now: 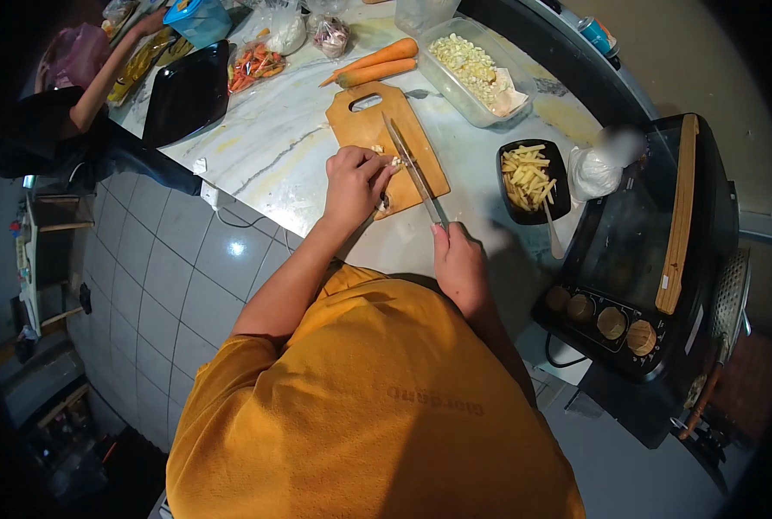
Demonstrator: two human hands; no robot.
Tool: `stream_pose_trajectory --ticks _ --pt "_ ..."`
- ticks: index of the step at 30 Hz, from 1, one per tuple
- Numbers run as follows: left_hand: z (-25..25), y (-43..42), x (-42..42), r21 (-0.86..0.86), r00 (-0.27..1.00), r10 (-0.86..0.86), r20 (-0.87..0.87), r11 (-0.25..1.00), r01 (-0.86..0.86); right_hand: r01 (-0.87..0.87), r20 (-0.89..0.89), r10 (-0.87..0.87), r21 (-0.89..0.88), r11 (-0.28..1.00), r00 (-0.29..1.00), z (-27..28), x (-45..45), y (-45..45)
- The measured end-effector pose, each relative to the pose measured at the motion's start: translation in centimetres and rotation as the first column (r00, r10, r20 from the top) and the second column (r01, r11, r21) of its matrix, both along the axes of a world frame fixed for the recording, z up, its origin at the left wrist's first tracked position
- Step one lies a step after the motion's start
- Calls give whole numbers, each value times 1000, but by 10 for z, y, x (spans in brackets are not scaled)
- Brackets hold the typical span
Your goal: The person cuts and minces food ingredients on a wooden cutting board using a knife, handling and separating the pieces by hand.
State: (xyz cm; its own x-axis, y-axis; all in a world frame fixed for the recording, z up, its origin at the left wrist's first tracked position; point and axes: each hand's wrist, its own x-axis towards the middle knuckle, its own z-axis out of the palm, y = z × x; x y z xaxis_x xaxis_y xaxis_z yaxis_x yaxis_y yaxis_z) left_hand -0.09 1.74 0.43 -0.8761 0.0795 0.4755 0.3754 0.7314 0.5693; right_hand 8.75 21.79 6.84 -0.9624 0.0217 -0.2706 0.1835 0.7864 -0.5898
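Note:
My right hand (460,262) is closed round the handle of a long knife (415,170), whose blade lies over the wooden cutting board (420,130). On the board's left side, my left hand (356,183) pinches a small pale piece (395,162) close to the blade; it looks like garlic. Other small bits lie on the board around my left fingers. Two carrots (375,63) rest beyond the board's far end. Right of them is a clear plastic container (472,73) of chopped pale pieces. A black bowl (534,182) holds pale sticks and a spoon.
A black toaster oven (637,233) stands at the right, beside a white plastic bag (595,173). At the left are a black tray (187,93), bagged chillies (254,65) and a blue-lidded tub (197,22). Another person's arm (109,73) reaches over the far left.

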Motion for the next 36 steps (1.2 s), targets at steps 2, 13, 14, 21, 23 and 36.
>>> stream_pose_trajectory --ticks 2,13,14,21,23,36 --pt "0 1 0 -2 1000 16 -23 1000 -16 -7 1 7 -1 1000 1000 2 0 -1" --pt "-1 -3 -1 19 999 -32 -7 999 32 -24 1 24 13 1000 1000 0 -1 -3" --pt "0 -2 0 17 999 -35 -22 999 35 -35 13 34 16 999 999 1 -2 -3" --pt "6 -3 2 -28 997 -65 -42 998 64 -20 62 17 45 999 998 0 -4 -10" --pt "4 -4 1 18 996 -80 -30 997 81 -27 78 25 25 999 997 1 -6 -11" --pt "9 -4 1 77 995 -87 43 994 83 -74 48 69 121 990 997 -19 -17 -10"
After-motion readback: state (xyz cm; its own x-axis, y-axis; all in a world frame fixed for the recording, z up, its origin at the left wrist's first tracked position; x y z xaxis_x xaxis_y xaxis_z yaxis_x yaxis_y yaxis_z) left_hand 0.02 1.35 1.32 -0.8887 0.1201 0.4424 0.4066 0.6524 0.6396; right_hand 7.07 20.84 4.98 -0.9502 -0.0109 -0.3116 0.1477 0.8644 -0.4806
